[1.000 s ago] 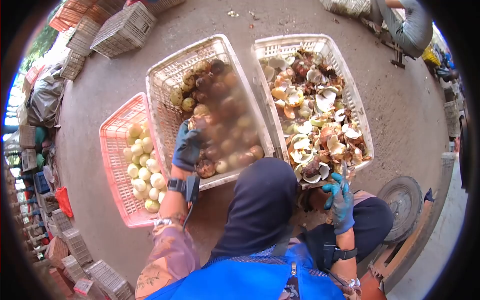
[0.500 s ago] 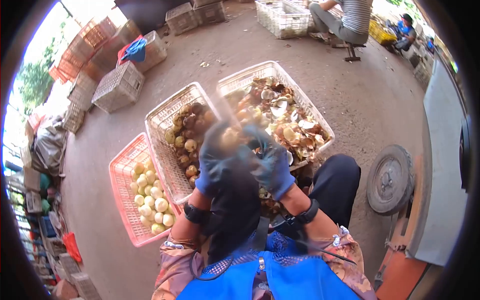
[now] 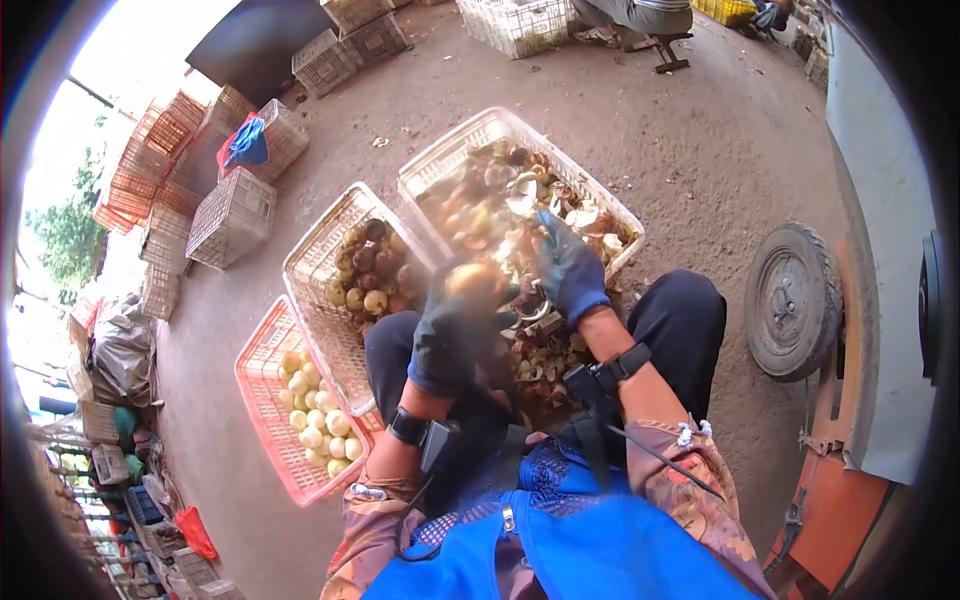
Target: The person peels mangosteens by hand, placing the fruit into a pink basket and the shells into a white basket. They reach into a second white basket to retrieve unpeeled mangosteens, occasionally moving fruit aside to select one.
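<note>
The left hand (image 3: 450,335), in a dark blue glove, has its grip closed around a round brownish fruit (image 3: 473,282), held up over the near edge of the white crate of unpeeled fruit (image 3: 318,262). The right hand (image 3: 570,268), also gloved, sits just beside the fruit above the near edge of the white crate of husks (image 3: 447,155); its grip is curled, but whether it holds anything cannot be told through the blur. A pink crate of peeled pale fruit (image 3: 262,400) lies on the ground at the left.
</note>
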`<state>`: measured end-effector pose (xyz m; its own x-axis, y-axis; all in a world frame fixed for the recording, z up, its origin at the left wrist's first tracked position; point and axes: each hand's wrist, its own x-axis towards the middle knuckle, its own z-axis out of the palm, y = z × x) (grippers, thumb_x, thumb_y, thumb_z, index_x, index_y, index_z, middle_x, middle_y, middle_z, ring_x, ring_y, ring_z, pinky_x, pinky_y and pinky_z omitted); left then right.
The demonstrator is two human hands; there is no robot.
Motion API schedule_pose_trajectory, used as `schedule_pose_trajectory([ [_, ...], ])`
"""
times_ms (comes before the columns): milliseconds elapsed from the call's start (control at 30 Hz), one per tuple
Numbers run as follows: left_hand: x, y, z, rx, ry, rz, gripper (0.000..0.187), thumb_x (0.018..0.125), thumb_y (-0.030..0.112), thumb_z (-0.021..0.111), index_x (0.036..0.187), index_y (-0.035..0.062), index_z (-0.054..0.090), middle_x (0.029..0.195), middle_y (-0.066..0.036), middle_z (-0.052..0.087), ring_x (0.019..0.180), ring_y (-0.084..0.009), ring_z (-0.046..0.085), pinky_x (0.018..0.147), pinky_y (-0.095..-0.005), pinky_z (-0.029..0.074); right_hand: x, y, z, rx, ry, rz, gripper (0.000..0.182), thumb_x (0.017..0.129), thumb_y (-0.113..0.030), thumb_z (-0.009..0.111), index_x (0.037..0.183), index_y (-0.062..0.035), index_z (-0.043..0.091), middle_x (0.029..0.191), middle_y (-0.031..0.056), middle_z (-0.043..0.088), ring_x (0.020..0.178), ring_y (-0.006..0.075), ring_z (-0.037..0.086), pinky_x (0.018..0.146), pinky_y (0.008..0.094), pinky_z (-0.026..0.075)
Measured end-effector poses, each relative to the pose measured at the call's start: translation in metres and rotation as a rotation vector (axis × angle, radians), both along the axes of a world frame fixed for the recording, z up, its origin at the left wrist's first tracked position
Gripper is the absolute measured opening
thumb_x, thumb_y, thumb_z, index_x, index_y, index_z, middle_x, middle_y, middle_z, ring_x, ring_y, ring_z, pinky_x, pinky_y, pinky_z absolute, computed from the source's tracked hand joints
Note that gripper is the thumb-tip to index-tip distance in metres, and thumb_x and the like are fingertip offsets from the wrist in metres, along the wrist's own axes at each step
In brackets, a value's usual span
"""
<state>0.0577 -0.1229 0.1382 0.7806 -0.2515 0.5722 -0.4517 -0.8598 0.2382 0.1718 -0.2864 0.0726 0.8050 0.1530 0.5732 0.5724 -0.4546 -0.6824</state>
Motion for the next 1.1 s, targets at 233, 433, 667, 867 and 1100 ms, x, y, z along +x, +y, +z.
schedule_pose_trajectory([
  [233, 0.012, -0.008, -0.029, -0.762, 0.152, -0.017, 0.04, 0.088, 0.002, 0.058, 0.128, -0.0014, 0.051, 0.092, -0.004, 0.065, 0.076, -0.0162, 0.063, 0.069, -0.0266, 0.051, -0.024, -0.017, -0.007, 0.286, 0.693, 0.346, 0.027, 0.091, -0.026, 0.053, 0.108, -0.0061, 0.061, 0.095, 0.02, 0.065, 0.085, 0.0387, 0.063, 0.077, 0.043, 0.05],
  [433, 0.019, 0.006, -0.046, -0.559, 0.352, -0.005, 0.052, 0.087, -0.01, 0.054, 0.137, -0.0034, 0.04, 0.108, -0.007, 0.063, 0.089, -0.0089, 0.062, 0.079, -0.021, 0.051, -0.055, -0.002, -0.005, -0.019, 0.188, 0.342, 0.025, 0.089, -0.01, 0.056, 0.112, -0.0007, 0.059, 0.093, 0.0204, 0.061, 0.08, 0.037, 0.061, 0.069, 0.0381, 0.05],
  [667, 0.016, -0.006, -0.01, -1.266, 0.819, 0.081, 0.054, 0.076, -0.007, 0.063, 0.128, -0.0017, 0.049, 0.104, -0.008, 0.063, 0.087, -0.0118, 0.063, 0.074, -0.0246, 0.053, -0.054, -0.015, 0.007, -0.149, 0.184, 0.309, 0.033, 0.079, -0.014, 0.061, 0.111, -0.0088, 0.059, 0.087, 0.0163, 0.061, 0.086, 0.0362, 0.06, 0.066, 0.0447, 0.051],
  [867, 0.019, 0.006, -0.035, -1.184, 0.681, 0.039, 0.061, 0.066, -0.006, 0.068, 0.125, -0.0027, 0.051, 0.098, -0.008, 0.064, 0.081, -0.0148, 0.065, 0.071, -0.0272, 0.054, -0.051, -0.025, 0.029, -0.491, 0.029, 0.364, 0.027, 0.08, -0.013, 0.063, 0.106, -0.0081, 0.056, 0.093, 0.0179, 0.063, 0.075, 0.0368, 0.064, 0.061, 0.0441, 0.05],
  [1100, 0.015, 0.004, -0.041, -1.344, 0.787, -0.02, 0.049, 0.074, 0.014, 0.076, 0.116, -0.0022, 0.058, 0.103, -0.005, 0.063, 0.092, -0.0132, 0.061, 0.081, -0.0279, 0.05, -0.052, -0.02, 0.029, -0.711, 0.082, 0.372, 0.027, 0.078, -0.01, 0.061, 0.104, -0.009, 0.052, 0.095, 0.0178, 0.064, 0.072, 0.0349, 0.065, 0.058, 0.0449, 0.049],
])
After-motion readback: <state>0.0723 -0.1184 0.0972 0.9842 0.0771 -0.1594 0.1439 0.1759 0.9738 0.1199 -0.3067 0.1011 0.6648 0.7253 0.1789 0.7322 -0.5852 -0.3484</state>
